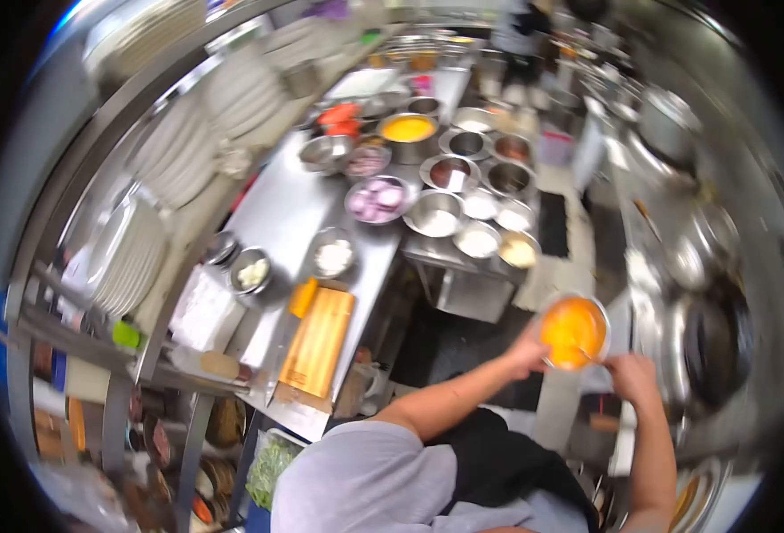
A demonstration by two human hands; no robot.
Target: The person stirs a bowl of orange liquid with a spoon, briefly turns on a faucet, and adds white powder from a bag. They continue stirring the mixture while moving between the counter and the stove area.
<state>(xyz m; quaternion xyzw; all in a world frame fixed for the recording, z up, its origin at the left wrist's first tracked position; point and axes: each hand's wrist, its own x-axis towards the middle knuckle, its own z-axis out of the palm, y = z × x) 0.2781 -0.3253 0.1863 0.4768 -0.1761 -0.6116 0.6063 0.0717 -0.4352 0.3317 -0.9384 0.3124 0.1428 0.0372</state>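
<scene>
A metal bowl of bright orange liquid [573, 330] is held out over the aisle to the right of the steel table. My left hand [527, 352] grips its left rim, the fingers wrapped against the side. At the bowl's lower right, my right hand [632, 377] is closed on the handle of a thin utensil [591, 357], whose far end dips into the orange liquid. The image is blurred, so the utensil's type is unclear.
The steel table [272, 200] holds a wooden board [322, 342], a bowl of cut onions [378, 199] and several other bowls. Plates [130, 258] stack on the left shelf. Pans [707, 244] line the right counter. Another person [521, 40] stands at the back.
</scene>
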